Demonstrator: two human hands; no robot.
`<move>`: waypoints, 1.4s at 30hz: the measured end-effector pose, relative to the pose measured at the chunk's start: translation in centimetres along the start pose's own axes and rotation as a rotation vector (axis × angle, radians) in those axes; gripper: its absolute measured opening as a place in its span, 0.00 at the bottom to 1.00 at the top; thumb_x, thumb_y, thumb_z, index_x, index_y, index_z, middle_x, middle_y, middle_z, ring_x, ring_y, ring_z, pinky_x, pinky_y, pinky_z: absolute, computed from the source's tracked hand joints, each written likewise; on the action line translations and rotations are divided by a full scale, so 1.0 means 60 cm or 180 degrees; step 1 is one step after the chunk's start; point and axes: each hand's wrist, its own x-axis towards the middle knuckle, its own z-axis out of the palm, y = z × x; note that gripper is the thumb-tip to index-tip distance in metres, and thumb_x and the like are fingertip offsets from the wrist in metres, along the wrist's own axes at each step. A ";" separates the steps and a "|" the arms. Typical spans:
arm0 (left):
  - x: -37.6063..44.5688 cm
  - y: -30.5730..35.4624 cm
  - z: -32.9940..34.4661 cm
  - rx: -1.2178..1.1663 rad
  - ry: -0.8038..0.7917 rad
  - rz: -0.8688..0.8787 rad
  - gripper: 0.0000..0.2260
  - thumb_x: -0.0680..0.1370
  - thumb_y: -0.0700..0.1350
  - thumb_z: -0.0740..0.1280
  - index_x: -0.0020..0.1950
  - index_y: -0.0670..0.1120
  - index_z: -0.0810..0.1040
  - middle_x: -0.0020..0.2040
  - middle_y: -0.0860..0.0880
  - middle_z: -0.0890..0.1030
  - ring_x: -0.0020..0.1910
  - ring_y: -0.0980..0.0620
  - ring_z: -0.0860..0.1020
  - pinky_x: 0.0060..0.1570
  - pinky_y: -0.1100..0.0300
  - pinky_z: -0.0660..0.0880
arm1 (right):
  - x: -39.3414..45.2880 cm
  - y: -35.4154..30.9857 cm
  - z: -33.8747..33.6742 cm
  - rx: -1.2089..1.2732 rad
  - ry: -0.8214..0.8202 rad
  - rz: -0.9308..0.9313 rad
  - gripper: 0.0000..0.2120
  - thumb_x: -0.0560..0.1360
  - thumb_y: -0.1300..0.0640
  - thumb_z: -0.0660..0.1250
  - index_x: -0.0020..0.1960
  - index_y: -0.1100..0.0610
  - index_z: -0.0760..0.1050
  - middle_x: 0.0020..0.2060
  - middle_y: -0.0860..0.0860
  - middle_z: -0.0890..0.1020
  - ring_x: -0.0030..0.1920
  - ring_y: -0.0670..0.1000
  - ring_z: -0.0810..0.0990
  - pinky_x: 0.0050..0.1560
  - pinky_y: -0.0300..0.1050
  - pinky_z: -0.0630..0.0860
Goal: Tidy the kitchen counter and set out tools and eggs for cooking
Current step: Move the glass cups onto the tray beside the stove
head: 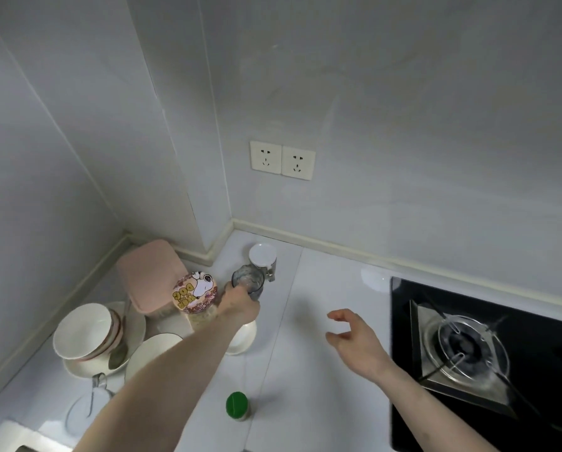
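A kitchen counter [322, 288] is seen from above. At ten o'clock from centre, a bluish drinking glass [248, 282] is gripped near its base by the left hand [239, 306], fingers curled round it, arm stretched forward; it is probably being parked at the back corner, just beside a white-lidded mug [262, 260] and a cartoon-lidded jar [195, 293]. The right hand [354, 340] hovers at three o'clock, fingers apart and loosely bent, holding nothing. No eggs are visible. Stacked bowls [84, 337] sit at eight o'clock.
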 end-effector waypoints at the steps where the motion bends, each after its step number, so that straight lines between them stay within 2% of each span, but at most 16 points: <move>1: 0.006 -0.004 0.003 -0.0020 0.0097 0.0016 0.21 0.76 0.57 0.65 0.65 0.49 0.79 0.65 0.42 0.72 0.61 0.39 0.77 0.66 0.50 0.71 | -0.003 0.004 -0.003 0.0018 0.0037 0.0040 0.16 0.78 0.56 0.68 0.63 0.46 0.73 0.63 0.43 0.75 0.49 0.44 0.83 0.44 0.34 0.76; 3: 0.007 -0.006 0.003 -0.0045 0.0276 0.0074 0.21 0.75 0.61 0.66 0.61 0.51 0.82 0.62 0.43 0.77 0.58 0.40 0.80 0.61 0.51 0.76 | -0.009 0.010 -0.005 0.0037 0.0050 0.0097 0.16 0.78 0.56 0.68 0.64 0.46 0.73 0.63 0.43 0.75 0.49 0.44 0.82 0.44 0.34 0.75; 6: -0.004 0.002 -0.004 -0.0026 0.0305 0.0200 0.18 0.74 0.59 0.71 0.58 0.51 0.85 0.57 0.46 0.83 0.56 0.41 0.82 0.52 0.55 0.77 | -0.015 0.015 -0.008 0.0037 0.0044 0.0149 0.16 0.78 0.56 0.68 0.64 0.45 0.73 0.63 0.42 0.74 0.49 0.43 0.82 0.44 0.34 0.75; 10: 0.001 0.003 -0.003 -0.0060 0.0142 0.0322 0.20 0.71 0.61 0.74 0.56 0.50 0.86 0.51 0.45 0.86 0.54 0.42 0.83 0.50 0.57 0.77 | -0.017 0.018 -0.009 0.0061 0.0032 0.0225 0.16 0.78 0.55 0.68 0.65 0.45 0.73 0.63 0.41 0.73 0.49 0.43 0.82 0.43 0.34 0.74; 14: -0.006 0.006 0.007 0.0063 -0.0092 0.0499 0.20 0.67 0.64 0.74 0.50 0.52 0.87 0.45 0.49 0.85 0.49 0.45 0.83 0.43 0.59 0.77 | -0.016 0.023 -0.010 0.0062 0.0067 0.0268 0.16 0.78 0.55 0.67 0.64 0.44 0.73 0.64 0.41 0.73 0.49 0.43 0.82 0.44 0.35 0.75; 16: -0.015 0.014 0.020 0.0188 -0.0234 0.0716 0.22 0.66 0.67 0.74 0.47 0.51 0.86 0.38 0.51 0.82 0.42 0.48 0.80 0.38 0.61 0.72 | -0.014 0.028 -0.008 0.0039 0.0064 0.0312 0.16 0.78 0.55 0.67 0.64 0.45 0.73 0.64 0.41 0.73 0.50 0.44 0.82 0.44 0.36 0.75; 18: -0.027 0.027 0.032 0.0366 -0.0327 0.0916 0.23 0.66 0.70 0.74 0.41 0.50 0.84 0.35 0.52 0.77 0.40 0.48 0.76 0.37 0.61 0.69 | -0.012 0.037 -0.003 -0.0054 0.0030 0.0341 0.16 0.78 0.55 0.67 0.64 0.45 0.73 0.64 0.42 0.73 0.50 0.44 0.81 0.48 0.37 0.75; 20: -0.037 0.040 0.042 0.0502 -0.0485 0.1050 0.24 0.64 0.72 0.73 0.36 0.50 0.81 0.34 0.52 0.76 0.39 0.48 0.76 0.37 0.61 0.71 | -0.009 0.046 0.002 -0.0144 -0.0011 0.0374 0.16 0.77 0.55 0.67 0.64 0.44 0.72 0.64 0.43 0.73 0.51 0.45 0.81 0.52 0.40 0.76; 23: -0.049 0.055 0.056 0.0582 -0.0712 0.1166 0.23 0.62 0.72 0.74 0.43 0.54 0.86 0.39 0.53 0.84 0.44 0.51 0.82 0.44 0.60 0.80 | -0.005 0.057 0.007 -0.0207 -0.0030 0.0387 0.16 0.77 0.54 0.67 0.63 0.43 0.72 0.64 0.43 0.73 0.52 0.46 0.81 0.54 0.41 0.76; 27: -0.043 0.067 0.064 0.0619 -0.0869 0.1307 0.17 0.65 0.65 0.77 0.45 0.55 0.87 0.45 0.55 0.86 0.46 0.54 0.82 0.46 0.61 0.80 | 0.001 0.063 0.006 -0.0242 -0.0019 0.0412 0.16 0.77 0.54 0.67 0.63 0.42 0.72 0.64 0.43 0.72 0.52 0.46 0.80 0.52 0.40 0.76; 29: -0.034 0.071 0.053 0.0295 -0.0974 0.1189 0.06 0.67 0.52 0.78 0.41 0.55 0.85 0.49 0.56 0.83 0.46 0.55 0.80 0.43 0.64 0.77 | 0.003 0.065 0.007 -0.0301 -0.0029 0.0415 0.16 0.77 0.54 0.67 0.63 0.43 0.72 0.64 0.43 0.72 0.52 0.46 0.81 0.52 0.40 0.76; 32: -0.009 0.088 0.022 -0.0703 -0.0672 0.0623 0.06 0.71 0.40 0.73 0.41 0.52 0.82 0.44 0.53 0.80 0.44 0.53 0.78 0.43 0.64 0.73 | 0.008 0.065 0.008 -0.0419 -0.0023 0.0389 0.17 0.77 0.54 0.66 0.65 0.44 0.72 0.64 0.43 0.71 0.50 0.46 0.81 0.48 0.38 0.77; 35: 0.028 0.106 -0.001 -0.1862 -0.0354 -0.0096 0.04 0.72 0.38 0.71 0.43 0.47 0.80 0.40 0.47 0.79 0.41 0.47 0.77 0.42 0.56 0.79 | 0.025 0.058 0.017 -0.0652 -0.0024 0.0298 0.20 0.77 0.55 0.65 0.68 0.47 0.71 0.65 0.44 0.70 0.48 0.48 0.82 0.50 0.42 0.79; 38: 0.048 0.108 -0.007 -0.2452 -0.0498 -0.0516 0.11 0.74 0.39 0.71 0.56 0.44 0.79 0.49 0.45 0.78 0.50 0.46 0.77 0.36 0.56 0.78 | 0.039 0.036 0.034 -0.1092 -0.0177 0.0031 0.23 0.77 0.56 0.65 0.72 0.49 0.68 0.68 0.45 0.67 0.51 0.51 0.82 0.58 0.43 0.77; 40: 0.052 0.113 -0.003 -0.2682 -0.0621 -0.0646 0.12 0.76 0.37 0.69 0.59 0.45 0.76 0.54 0.45 0.76 0.54 0.46 0.76 0.42 0.54 0.79 | 0.049 0.020 0.045 -0.1358 -0.0344 -0.0174 0.26 0.78 0.57 0.64 0.75 0.51 0.67 0.71 0.45 0.65 0.57 0.55 0.81 0.62 0.43 0.74; 42: 0.058 0.121 0.003 -0.2845 -0.0776 -0.0787 0.09 0.78 0.36 0.66 0.57 0.45 0.75 0.54 0.46 0.74 0.53 0.48 0.75 0.47 0.54 0.79 | 0.060 0.009 0.056 -0.1540 -0.0473 -0.0285 0.27 0.77 0.58 0.63 0.76 0.53 0.66 0.73 0.48 0.65 0.63 0.58 0.78 0.66 0.45 0.73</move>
